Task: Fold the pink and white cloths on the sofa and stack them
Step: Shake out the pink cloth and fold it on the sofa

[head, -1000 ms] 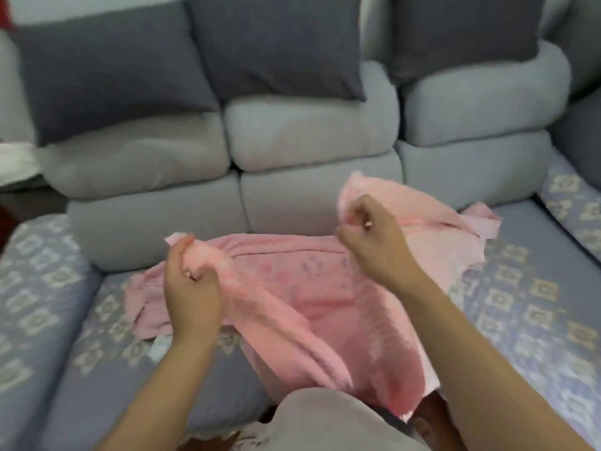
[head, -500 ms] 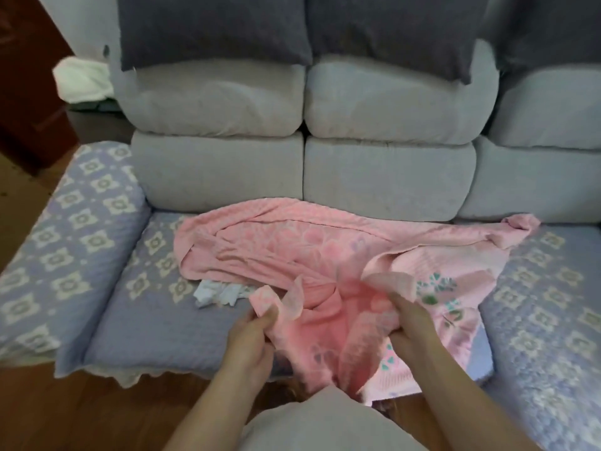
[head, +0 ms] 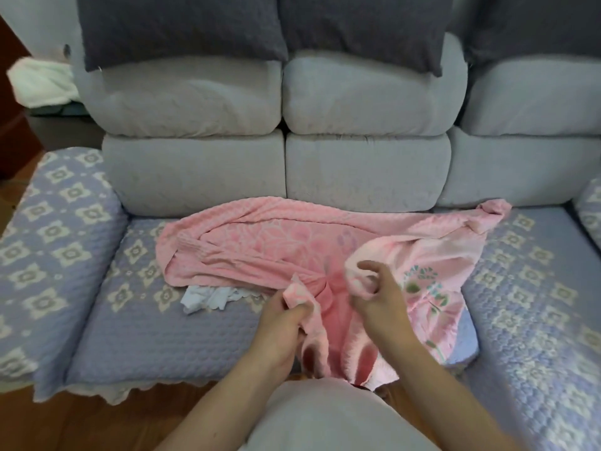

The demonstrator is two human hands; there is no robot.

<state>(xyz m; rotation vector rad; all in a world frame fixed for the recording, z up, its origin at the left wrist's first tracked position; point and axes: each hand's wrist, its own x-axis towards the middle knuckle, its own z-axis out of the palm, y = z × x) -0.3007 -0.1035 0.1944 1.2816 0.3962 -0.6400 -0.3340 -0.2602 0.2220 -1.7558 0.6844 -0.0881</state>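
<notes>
A large pink cloth (head: 276, 242) with a flower print lies crumpled across the sofa seat (head: 156, 336), its near part hanging over the front edge. My left hand (head: 283, 323) grips a bunched pink edge near the seat's front. My right hand (head: 377, 297) sits just right of it, fingers curled into a fold of the same pink cloth. A small white cloth (head: 208, 297) peeks out from under the pink cloth's left front edge, mostly hidden.
Grey back cushions (head: 195, 170) and dark pillows (head: 182, 27) rise behind the seat. A patterned armrest (head: 55, 242) stands at left, more patterned seat (head: 533, 304) at right. A white bundle (head: 42, 83) lies far left. Wooden floor (head: 97, 418) shows below.
Both hands came down from chest height to the seat's front edge, lowering the pink cloth onto the sofa. The view tilted down and shifted left.
</notes>
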